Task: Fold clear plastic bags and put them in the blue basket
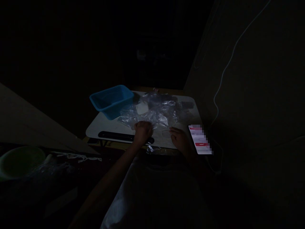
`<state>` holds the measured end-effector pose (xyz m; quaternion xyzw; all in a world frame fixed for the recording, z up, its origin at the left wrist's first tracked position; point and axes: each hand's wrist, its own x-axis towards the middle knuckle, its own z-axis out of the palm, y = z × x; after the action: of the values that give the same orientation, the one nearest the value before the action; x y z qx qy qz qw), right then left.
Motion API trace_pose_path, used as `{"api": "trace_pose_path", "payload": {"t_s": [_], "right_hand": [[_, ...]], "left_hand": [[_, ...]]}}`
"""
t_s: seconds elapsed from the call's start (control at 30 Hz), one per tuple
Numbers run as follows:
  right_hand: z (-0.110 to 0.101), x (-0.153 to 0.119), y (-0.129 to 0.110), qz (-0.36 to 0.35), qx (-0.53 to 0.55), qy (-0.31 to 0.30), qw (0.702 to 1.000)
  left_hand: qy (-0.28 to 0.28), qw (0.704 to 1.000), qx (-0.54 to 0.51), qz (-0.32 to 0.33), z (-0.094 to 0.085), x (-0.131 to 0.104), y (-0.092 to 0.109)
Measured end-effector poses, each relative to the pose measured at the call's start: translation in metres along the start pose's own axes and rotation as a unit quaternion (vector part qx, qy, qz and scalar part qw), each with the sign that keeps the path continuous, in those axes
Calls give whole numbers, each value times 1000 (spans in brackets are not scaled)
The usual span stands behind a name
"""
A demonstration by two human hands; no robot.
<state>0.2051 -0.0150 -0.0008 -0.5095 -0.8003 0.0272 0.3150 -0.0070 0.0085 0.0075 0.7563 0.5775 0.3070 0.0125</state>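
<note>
In dim light, a heap of clear plastic bags [156, 113] lies on a small white table [94, 128]. A white square piece [142, 108] sits among the plastic. My left hand [143, 131] rests at the near edge of the heap with its fingers curled; whatever it may hold is hidden. To the right, my right hand [179, 138] is near the table's front edge, beside a thin clear sheet, its fingers closed together. Too dark to tell what, if anything, is between them.
A blue basin [113, 103] stands at the table's back left. A black slot [116, 136] runs along the front edge. A lit phone [200, 140] is at the right, near a white cable [222, 74]. A green basin [22, 162] sits low at left.
</note>
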Motion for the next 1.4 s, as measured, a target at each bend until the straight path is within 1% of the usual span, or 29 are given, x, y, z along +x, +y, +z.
{"api": "trace_pose_path", "payload": {"t_s": [0.07,0.13,0.27,0.33,0.4,0.47,0.53,0.63,0.77,0.9,1.1,1.17,1.3,1.33,1.4], "right_hand": [[0,0,0,4,-6,-2,1000],[1,0,0,6,-6,-3,1000],[1,0,0,5,-2,-2,1000],[1,0,0,3,1,3,1000],[1,0,0,1,4,5,1000],[1,0,0,3,4,6,1000],[1,0,0,2,1,5,1000],[2,-1,1,-2,-2,4,1000],[1,-1,1,-4,-8,11,1000],[0,0,-1,-11,-11,7,1000],[0,0,-1,-10,-11,14,1000],[1,-1,-1,-9,-6,14,1000],[2,-1,1,-6,4,11,1000],[2,-1,1,-6,7,12,1000],[2,-1,1,-5,13,17,1000]], "left_hand": [[5,1000,-7,14,-1,0,1],[20,999,-23,15,-1,0,1],[51,996,-74,-12,0,0,-2],[47,994,-90,-29,-1,0,-2],[31,994,-101,-37,-3,1,-1],[16,993,-114,-33,-4,1,0],[14,992,-121,-27,-4,1,0],[13,994,-103,-22,-2,0,0],[-5,997,-69,-20,-2,0,0],[9,997,-66,-37,-2,1,-2],[13,999,-36,-20,-2,1,-3],[21,1000,-24,2,-2,0,-1],[11,993,0,116,0,-2,1],[11,990,3,140,0,-2,1],[14,986,1,166,-1,-3,1]]}}
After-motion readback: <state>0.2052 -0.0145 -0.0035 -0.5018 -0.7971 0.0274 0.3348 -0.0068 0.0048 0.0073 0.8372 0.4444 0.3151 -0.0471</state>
